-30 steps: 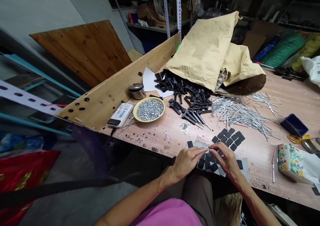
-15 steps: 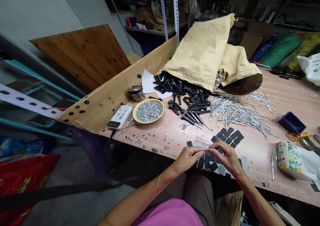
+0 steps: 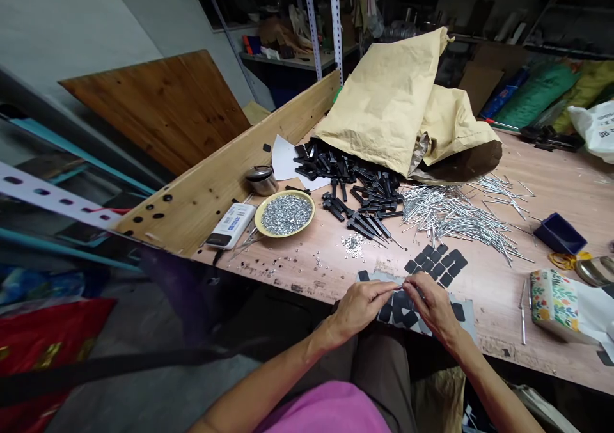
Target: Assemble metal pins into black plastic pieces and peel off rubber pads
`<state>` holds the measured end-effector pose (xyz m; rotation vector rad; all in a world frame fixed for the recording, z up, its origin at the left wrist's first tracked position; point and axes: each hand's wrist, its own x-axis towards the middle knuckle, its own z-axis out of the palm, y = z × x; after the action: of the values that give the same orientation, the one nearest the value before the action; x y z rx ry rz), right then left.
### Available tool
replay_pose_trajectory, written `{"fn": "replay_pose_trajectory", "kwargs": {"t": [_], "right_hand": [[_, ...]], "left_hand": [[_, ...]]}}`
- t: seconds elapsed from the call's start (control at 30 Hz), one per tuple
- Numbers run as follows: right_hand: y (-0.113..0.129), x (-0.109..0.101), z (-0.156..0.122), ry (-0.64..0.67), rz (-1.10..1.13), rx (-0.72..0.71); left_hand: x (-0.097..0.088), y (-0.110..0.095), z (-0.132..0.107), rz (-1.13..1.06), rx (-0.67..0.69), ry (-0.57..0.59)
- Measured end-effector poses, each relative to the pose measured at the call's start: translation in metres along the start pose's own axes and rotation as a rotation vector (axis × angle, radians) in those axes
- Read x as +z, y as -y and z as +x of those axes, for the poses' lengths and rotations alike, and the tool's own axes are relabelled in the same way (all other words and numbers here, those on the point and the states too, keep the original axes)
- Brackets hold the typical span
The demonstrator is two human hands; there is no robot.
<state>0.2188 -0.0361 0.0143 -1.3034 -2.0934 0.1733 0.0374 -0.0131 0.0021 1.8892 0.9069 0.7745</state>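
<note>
My left hand [image 3: 359, 305] and my right hand [image 3: 432, 302] meet at the near table edge, both pinched on one thin metal pin [image 3: 400, 286] held between their fingertips. They hover over a grey sheet [image 3: 467, 311] carrying several black pads [image 3: 436, 263]. Beyond lie a small heap of tiny nuts [image 3: 354, 244], a pile of black plastic parts [image 3: 355, 187] and a spread of metal pins [image 3: 455, 215].
A yellow dish of small metal nuts [image 3: 284, 213], a white box [image 3: 231, 224] and a steel cup [image 3: 261, 178] stand at left. Brown paper sacks [image 3: 403, 100] lie behind. A blue tray [image 3: 559, 235] and a floral tin [image 3: 554, 305] sit at right.
Both hands stay together at the table edge, fingers shifting slightly on the pin. The view has drifted a little.
</note>
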Motion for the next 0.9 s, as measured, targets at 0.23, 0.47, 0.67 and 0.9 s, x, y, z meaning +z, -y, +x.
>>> {"fn": "replay_pose_trajectory", "kwargs": {"t": [0.23, 0.47, 0.67, 0.9], "right_hand": [[0.003, 0.005, -0.002, -0.022, -0.206, 0.01], [0.004, 0.008, -0.009, -0.236, 0.337, 0.648], [0.025, 0.041, -0.018, -0.258, 0.907, 0.777], [0.022, 0.039, -0.024, -0.247, 0.785, 0.822]], "left_hand": [[0.006, -0.004, 0.001, -0.091, -0.056, 0.034], [0.008, -0.011, 0.012, -0.673, -0.443, -0.04], [0.028, -0.007, 0.02, -1.076, -0.55, -0.188], [0.051, -0.002, 0.028, -0.919, -0.442, -0.347]]}}
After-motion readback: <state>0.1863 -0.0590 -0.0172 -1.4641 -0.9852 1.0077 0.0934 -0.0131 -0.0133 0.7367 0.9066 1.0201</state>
